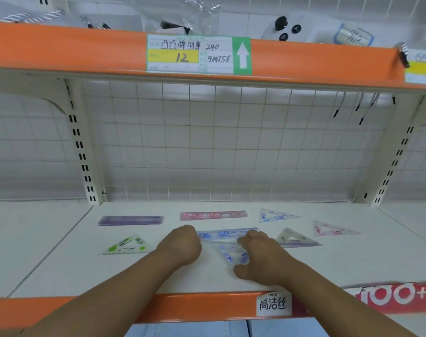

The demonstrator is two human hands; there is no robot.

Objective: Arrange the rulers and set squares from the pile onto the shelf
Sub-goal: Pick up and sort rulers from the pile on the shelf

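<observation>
Right hand pinches edges of blue set square, likely light and slippery, near shelf front; left hand curled, grip unclear.

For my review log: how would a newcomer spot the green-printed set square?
Start at the white shelf board. Left of the left hand, in front of the purple plastic ruler, lies a clear plastic set square. It alone carries green print.

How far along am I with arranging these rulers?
Laid out on the shelf: purple ruler, pink ruler, green set square, back set square, pink set square, purple set square. In hand: left hand and right hand at the blue ruler and blue set square. Pile out of view; remainder unknown.
</observation>
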